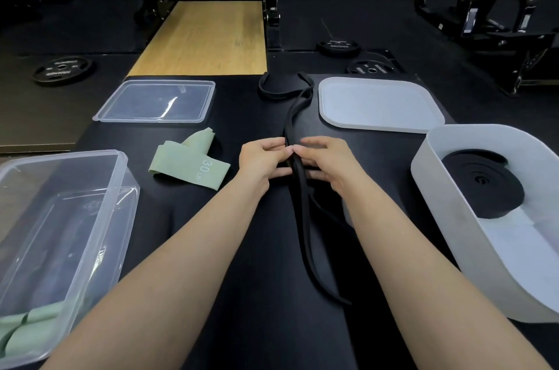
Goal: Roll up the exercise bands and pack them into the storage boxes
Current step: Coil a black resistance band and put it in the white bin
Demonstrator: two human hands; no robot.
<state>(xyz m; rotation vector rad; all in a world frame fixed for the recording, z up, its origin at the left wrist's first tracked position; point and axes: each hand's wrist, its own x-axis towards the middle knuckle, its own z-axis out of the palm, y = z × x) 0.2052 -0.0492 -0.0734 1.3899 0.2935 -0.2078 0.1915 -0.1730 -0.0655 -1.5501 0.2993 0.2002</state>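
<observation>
Your left hand (262, 159) and right hand (325, 162) pinch the black band (302, 203) mid-table, starting its roll; next, wind it tight toward the white box (453, 227) on the right.

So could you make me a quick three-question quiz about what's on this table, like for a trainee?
1. True or false: the white box already holds a rolled black band.
2. What number is printed on the green band lying on the table?
3. What do both hands, left and right, grip?
A) the clear lid
B) the long black band
C) the white lid

Key: 1 true; 2 is 30; 3 is B.
</observation>
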